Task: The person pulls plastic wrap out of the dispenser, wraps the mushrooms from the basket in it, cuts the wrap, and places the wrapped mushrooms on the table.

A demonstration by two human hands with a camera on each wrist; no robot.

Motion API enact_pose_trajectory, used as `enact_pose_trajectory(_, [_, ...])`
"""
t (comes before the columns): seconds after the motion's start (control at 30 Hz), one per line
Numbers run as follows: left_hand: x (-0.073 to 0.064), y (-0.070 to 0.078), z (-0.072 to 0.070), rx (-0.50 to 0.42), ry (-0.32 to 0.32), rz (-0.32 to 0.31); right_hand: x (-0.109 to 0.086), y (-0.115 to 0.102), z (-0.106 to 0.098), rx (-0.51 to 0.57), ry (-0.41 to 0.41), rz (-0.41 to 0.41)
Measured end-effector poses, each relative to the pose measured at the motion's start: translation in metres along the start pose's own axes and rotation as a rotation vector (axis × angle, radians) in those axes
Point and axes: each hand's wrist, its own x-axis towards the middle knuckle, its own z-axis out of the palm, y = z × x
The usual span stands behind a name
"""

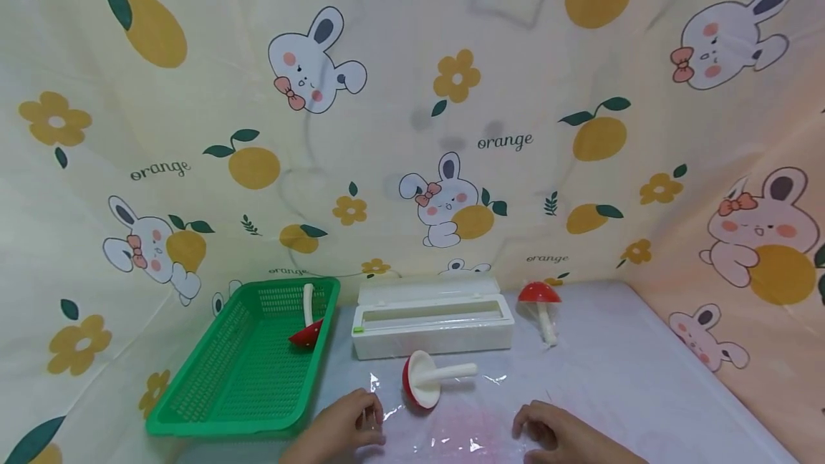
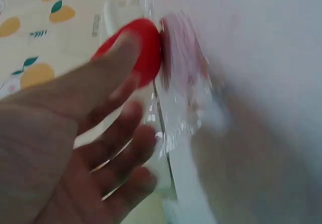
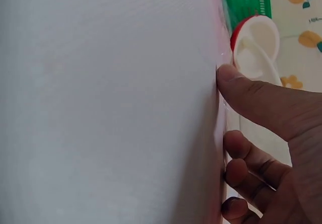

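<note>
A toy mushroom (image 1: 427,380) with a red cap and white stem lies on its side on clear plastic film (image 1: 460,442) spread over the table. To its left, my left hand (image 1: 339,427) hovers near the film's edge with loosely bent fingers. The left wrist view has the red cap (image 2: 150,53) just beyond the thumb; no grip on it shows. My right hand (image 1: 570,435) is at the film's right side, fingers bent. Its thumb (image 3: 236,80) and fingertips rest at the table surface; nothing is visibly held. Behind the mushroom stands a white film dispenser box (image 1: 433,342), lid raised.
A green basket (image 1: 187,424) on the left holds another toy mushroom (image 1: 308,331). At the back right, a third mushroom (image 1: 540,294) lies with film around its stem. A patterned cloth (image 1: 387,163) hangs behind the table.
</note>
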Motion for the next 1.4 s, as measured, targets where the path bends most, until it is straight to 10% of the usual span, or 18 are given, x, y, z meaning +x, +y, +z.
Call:
enact_pose_trajectory(0.23, [-0.015,-0.020,-0.002,-0.101,-0.176,-0.103,0.001,0.003,0.000,0.012,-0.017,-0.054])
enact_pose_trajectory(0.73, [-0.008,-0.032,0.003,-0.079,-0.123,-0.073,0.007,0.003,-0.001,-0.012,-0.011,-0.075])
enact_pose_trajectory(1.1, [0.000,-0.017,-0.003,-0.279,0.124,-0.060,0.010,-0.008,-0.012,-0.001,0.091,-0.015])
enact_pose_trajectory(1.4, [0.014,-0.001,-0.005,-0.400,0.319,-0.002,0.024,-0.018,-0.023,-0.002,0.253,-0.311])
